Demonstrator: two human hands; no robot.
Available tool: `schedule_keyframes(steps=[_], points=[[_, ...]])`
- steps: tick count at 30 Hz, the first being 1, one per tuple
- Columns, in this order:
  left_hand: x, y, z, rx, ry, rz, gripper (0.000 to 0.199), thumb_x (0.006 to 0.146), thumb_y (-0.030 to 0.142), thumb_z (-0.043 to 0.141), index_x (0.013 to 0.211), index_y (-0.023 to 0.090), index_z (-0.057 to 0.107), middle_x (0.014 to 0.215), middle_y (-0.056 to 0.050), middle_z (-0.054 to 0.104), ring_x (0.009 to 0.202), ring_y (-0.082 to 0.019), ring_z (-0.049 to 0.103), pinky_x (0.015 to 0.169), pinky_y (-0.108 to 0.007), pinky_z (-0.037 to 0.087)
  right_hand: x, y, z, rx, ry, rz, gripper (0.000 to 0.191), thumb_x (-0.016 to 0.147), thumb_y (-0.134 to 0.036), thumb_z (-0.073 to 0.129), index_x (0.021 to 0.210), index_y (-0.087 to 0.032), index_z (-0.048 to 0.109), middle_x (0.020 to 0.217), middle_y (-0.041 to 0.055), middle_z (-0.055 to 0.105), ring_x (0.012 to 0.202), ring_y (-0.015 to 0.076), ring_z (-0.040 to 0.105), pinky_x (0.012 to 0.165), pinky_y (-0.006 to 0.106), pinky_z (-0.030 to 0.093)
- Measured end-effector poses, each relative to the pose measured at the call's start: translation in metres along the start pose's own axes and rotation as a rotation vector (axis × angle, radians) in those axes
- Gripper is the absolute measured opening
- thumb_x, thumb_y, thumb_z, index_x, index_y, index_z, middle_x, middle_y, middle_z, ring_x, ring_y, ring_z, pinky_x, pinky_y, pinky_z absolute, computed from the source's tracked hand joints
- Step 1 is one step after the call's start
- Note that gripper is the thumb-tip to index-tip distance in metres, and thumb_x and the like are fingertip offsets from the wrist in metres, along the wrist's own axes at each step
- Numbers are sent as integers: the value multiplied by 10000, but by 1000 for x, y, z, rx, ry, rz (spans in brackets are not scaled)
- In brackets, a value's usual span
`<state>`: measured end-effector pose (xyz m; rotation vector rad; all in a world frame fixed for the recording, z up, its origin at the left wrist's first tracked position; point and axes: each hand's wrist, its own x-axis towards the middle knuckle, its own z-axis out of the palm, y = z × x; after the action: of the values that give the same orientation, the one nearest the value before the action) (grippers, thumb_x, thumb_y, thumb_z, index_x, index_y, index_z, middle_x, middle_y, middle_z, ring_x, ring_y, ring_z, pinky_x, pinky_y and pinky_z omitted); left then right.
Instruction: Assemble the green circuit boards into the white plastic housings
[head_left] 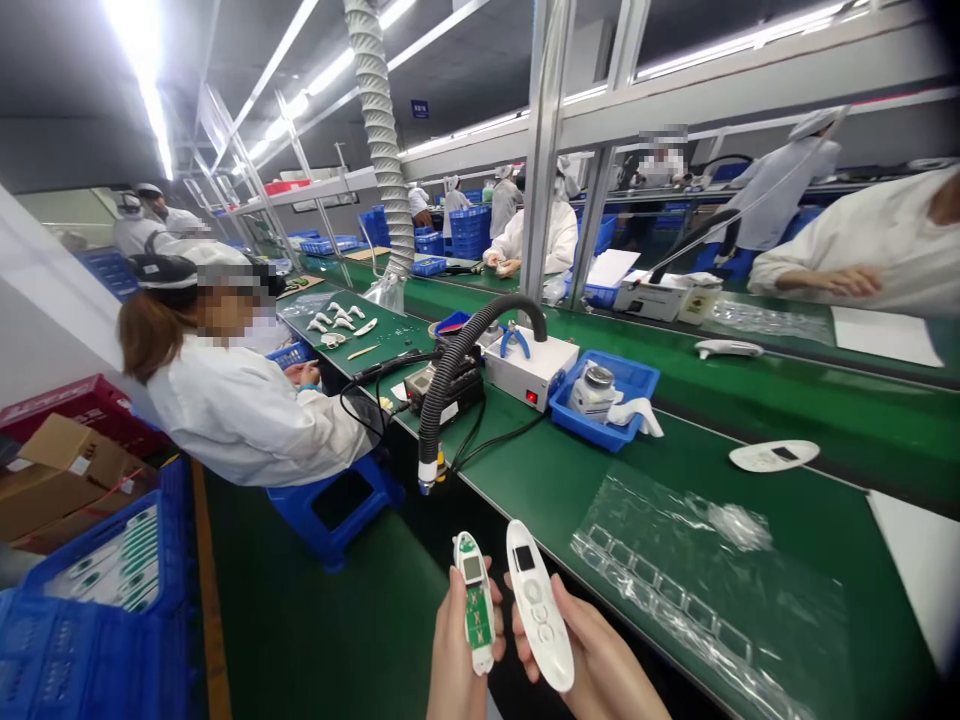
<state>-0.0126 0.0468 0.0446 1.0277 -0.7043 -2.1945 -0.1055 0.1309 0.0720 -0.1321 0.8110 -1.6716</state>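
My left hand is closed round a white device half with a green circuit board and a small grey display showing in it. Beside it, my right hand grips a white oval device cover, which has a dark window near its top and rounded button shapes below. The two pieces are held upright, close together but apart, in front of the bench edge. To the right, a clear plastic bag with a row of square clear pieces lies on the green bench.
A blue tray holds a metal-lidded container and white cloth. Left of it stand a white box and a black flexible hose. Another white device cover lies at right. A co-worker sits at left, near blue crates.
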Motion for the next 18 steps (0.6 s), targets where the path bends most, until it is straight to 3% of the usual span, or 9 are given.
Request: schedule_keyframes(steps=[4,8,11,18], points=[[-9,2,11,48,-43,-12,628,715,606,670,1108,120,603,740,-30,594,550,-101,505,495,-216,421,-15,-9,-7,-28,23,-34,473,804,-574,602,830,-121,735,770,103,685,639,163,617,586,256,485],[-16,1,26,146,-90,36,497,693,497,749,1010,128,651,855,-84,661,791,-188,622,740,-273,491,-24,-15,-18,-330,6,-138,377,815,-495,633,1016,-192,731,985,98,699,896,220,637,855,321,480],[-22,-4,41,256,-181,127,390,721,427,746,969,142,650,924,-100,678,871,-220,636,807,-293,487,-30,-12,-29,-475,2,-231,441,789,-410,692,1204,-267,650,1179,77,651,1045,240,600,1004,372,405],[-21,-22,55,421,-264,143,447,701,422,763,1016,134,629,990,-130,681,932,-249,641,816,-291,504,-35,-3,-46,-489,81,-292,494,799,-375,691,1264,-235,603,1179,95,644,992,229,617,988,381,436]])
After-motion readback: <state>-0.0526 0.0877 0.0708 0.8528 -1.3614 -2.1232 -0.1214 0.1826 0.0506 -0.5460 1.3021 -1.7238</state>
